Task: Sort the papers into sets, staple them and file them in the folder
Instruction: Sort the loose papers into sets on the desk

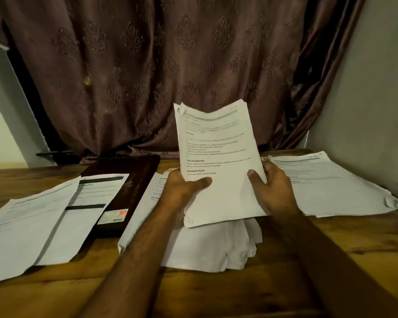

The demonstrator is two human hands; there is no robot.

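Dim, warm light; soft blur throughout, wide-angle bending at the edges.

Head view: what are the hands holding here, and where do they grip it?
Both hands hold one sheaf of printed papers raised above the table: the left hand pinches its lower left part, the right hand its lower right edge.

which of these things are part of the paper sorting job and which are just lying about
Part of the job:
held set of papers, in left hand and right hand
centre pile
left sheets
right stack
dark folder

Just lying about:
brown curtain
wooden table
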